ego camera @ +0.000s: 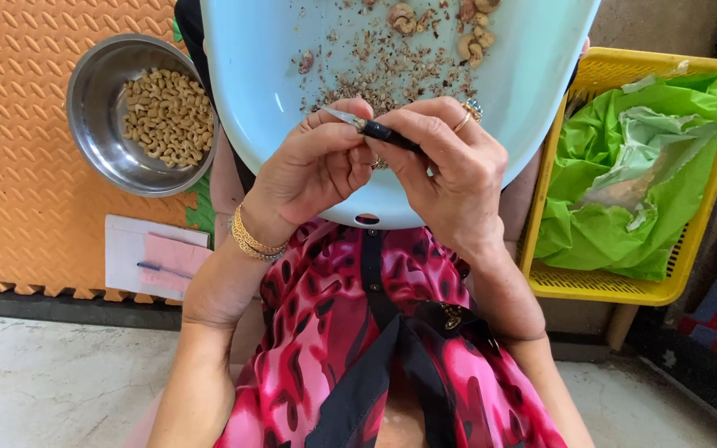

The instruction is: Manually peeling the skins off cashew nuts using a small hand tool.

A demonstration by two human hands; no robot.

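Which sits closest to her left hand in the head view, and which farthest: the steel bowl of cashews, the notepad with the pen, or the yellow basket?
From the left hand:
1. Steel bowl of cashews, up on its left, on the orange mat.
2. Notepad with the pen, lower left, at the mat's edge.
3. Yellow basket, far across, beyond the right hand.

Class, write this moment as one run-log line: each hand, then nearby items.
left hand: pinching small piece | right hand: holding small knife | pale blue basin on lap | steel bowl of cashews
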